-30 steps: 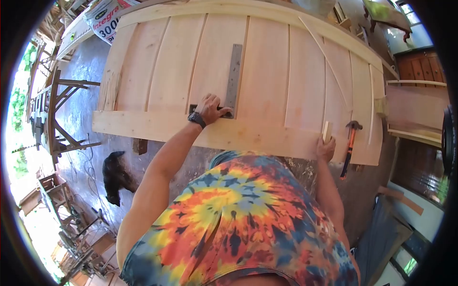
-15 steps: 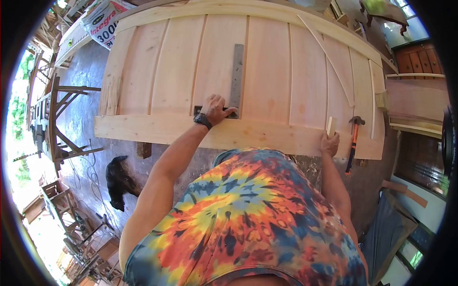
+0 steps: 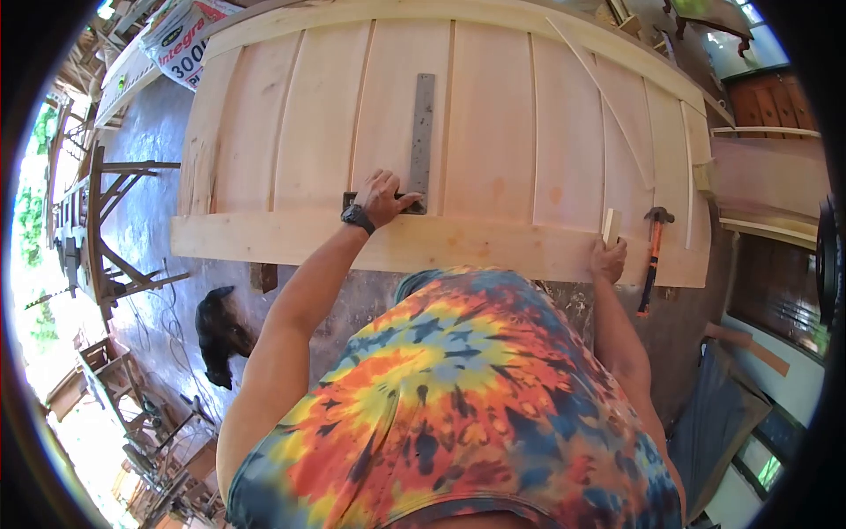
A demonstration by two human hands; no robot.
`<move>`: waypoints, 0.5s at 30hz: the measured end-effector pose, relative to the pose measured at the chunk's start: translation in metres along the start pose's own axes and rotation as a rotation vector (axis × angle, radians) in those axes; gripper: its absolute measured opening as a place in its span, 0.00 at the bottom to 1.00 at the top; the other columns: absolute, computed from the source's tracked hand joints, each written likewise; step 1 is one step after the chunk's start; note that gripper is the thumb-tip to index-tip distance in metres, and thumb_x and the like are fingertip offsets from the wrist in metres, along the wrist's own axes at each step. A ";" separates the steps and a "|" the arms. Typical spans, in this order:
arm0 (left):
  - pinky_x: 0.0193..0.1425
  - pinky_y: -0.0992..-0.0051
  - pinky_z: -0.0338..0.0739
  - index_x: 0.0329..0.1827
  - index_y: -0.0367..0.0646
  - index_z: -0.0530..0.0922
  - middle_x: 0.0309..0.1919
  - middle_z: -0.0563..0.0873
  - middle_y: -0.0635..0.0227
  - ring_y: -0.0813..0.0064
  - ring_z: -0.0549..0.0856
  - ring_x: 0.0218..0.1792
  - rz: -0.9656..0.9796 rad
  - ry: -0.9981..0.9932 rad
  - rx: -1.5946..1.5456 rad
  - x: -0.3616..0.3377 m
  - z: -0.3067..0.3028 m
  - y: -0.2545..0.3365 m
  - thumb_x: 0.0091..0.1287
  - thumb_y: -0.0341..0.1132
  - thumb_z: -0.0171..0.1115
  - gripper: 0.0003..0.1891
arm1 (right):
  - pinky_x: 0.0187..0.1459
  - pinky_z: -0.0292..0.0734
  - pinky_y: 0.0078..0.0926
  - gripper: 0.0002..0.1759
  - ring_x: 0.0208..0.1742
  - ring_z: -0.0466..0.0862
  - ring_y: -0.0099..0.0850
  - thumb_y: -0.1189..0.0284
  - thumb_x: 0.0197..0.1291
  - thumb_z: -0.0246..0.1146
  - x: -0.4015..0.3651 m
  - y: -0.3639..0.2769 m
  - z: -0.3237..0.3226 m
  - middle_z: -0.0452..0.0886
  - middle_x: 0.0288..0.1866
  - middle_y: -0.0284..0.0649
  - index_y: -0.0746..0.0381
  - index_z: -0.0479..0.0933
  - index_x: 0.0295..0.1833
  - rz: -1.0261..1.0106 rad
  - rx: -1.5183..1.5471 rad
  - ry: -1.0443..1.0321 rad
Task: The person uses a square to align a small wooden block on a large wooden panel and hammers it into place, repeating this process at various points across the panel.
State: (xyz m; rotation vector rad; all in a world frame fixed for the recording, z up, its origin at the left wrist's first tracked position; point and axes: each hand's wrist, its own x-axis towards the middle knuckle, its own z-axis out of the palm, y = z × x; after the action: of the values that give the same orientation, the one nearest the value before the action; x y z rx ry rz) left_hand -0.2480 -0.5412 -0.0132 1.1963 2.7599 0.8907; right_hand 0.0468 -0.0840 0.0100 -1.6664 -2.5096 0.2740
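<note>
A large pale wooden panel point(image 3: 493, 132) of grooved boards within a frame lies before me. My left hand point(image 3: 383, 199), with a dark watch at its wrist, is closed over the dark stock of a try square at the near frame rail point(image 3: 423, 240). The steel blade of the try square point(image 3: 423, 132) points away from me across the boards. Over the rail's right part, my right hand point(image 3: 608, 261) is closed around a short light wood piece point(image 3: 612, 227), whose upper end sticks out of the fingers. Right of that hand, a claw hammer point(image 3: 654, 256) with an orange and black handle rests on the rail.
A thin wood strip point(image 3: 604, 106) lies slanted across the panel's right side. On the floor at left is a black animal point(image 3: 220, 335). Wooden trestles point(image 3: 110, 220) stand farther left, and a printed sack point(image 3: 185, 44) is at the upper left.
My left hand has shifted left along the rail together with the try square. My right hand, the wood piece and the hammer keep nearly the same places.
</note>
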 end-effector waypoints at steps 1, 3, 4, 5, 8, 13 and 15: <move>0.46 0.54 0.78 0.27 0.39 0.76 0.30 0.82 0.53 0.49 0.82 0.39 -0.004 -0.001 0.006 0.001 -0.002 0.004 0.61 0.58 0.73 0.28 | 0.56 0.78 0.52 0.34 0.57 0.83 0.55 0.48 0.61 0.68 0.001 0.000 0.000 0.81 0.57 0.53 0.60 0.72 0.63 0.007 -0.003 -0.001; 0.47 0.54 0.78 0.27 0.39 0.76 0.30 0.82 0.53 0.49 0.82 0.40 -0.012 -0.003 0.008 0.005 -0.002 0.012 0.62 0.59 0.73 0.28 | 0.56 0.78 0.53 0.34 0.57 0.83 0.55 0.47 0.61 0.68 0.000 -0.001 0.000 0.81 0.57 0.53 0.60 0.72 0.64 0.014 -0.011 -0.003; 0.47 0.54 0.78 0.27 0.39 0.76 0.30 0.82 0.53 0.49 0.82 0.40 -0.010 0.000 -0.003 0.007 -0.001 0.015 0.62 0.59 0.73 0.28 | 0.56 0.79 0.53 0.33 0.57 0.84 0.54 0.49 0.62 0.67 -0.001 -0.002 0.000 0.81 0.57 0.52 0.60 0.72 0.63 0.009 -0.031 0.013; 0.48 0.54 0.78 0.28 0.39 0.76 0.31 0.82 0.53 0.49 0.82 0.40 -0.007 0.004 -0.013 0.007 -0.001 0.017 0.62 0.59 0.73 0.29 | 0.55 0.79 0.53 0.31 0.56 0.84 0.54 0.51 0.62 0.67 -0.002 -0.003 0.000 0.81 0.57 0.51 0.59 0.72 0.62 0.005 -0.050 0.029; 0.48 0.54 0.78 0.28 0.39 0.77 0.31 0.82 0.53 0.49 0.82 0.40 0.001 0.028 0.007 0.007 0.002 0.018 0.62 0.59 0.72 0.28 | 0.56 0.79 0.53 0.34 0.57 0.84 0.55 0.47 0.62 0.67 0.001 0.000 0.003 0.81 0.57 0.53 0.60 0.71 0.64 0.010 -0.048 0.009; 0.45 0.54 0.77 0.26 0.40 0.76 0.29 0.81 0.55 0.50 0.81 0.37 0.043 0.072 -0.005 0.008 0.004 0.017 0.61 0.59 0.73 0.29 | 0.56 0.79 0.53 0.33 0.56 0.84 0.55 0.48 0.62 0.67 0.002 0.001 0.003 0.81 0.56 0.53 0.59 0.72 0.63 0.012 -0.047 0.008; 0.40 0.55 0.77 0.24 0.40 0.74 0.27 0.80 0.57 0.51 0.80 0.34 0.082 0.133 -0.015 0.008 0.006 0.016 0.60 0.59 0.75 0.29 | 0.56 0.79 0.53 0.33 0.56 0.84 0.55 0.48 0.61 0.66 0.001 0.002 0.004 0.81 0.56 0.53 0.59 0.72 0.63 0.007 -0.044 0.005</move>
State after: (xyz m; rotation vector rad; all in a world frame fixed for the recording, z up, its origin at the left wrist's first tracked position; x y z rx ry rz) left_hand -0.2418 -0.5234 -0.0087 1.3031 2.8176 1.0322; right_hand 0.0473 -0.0824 0.0055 -1.6905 -2.5241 0.2158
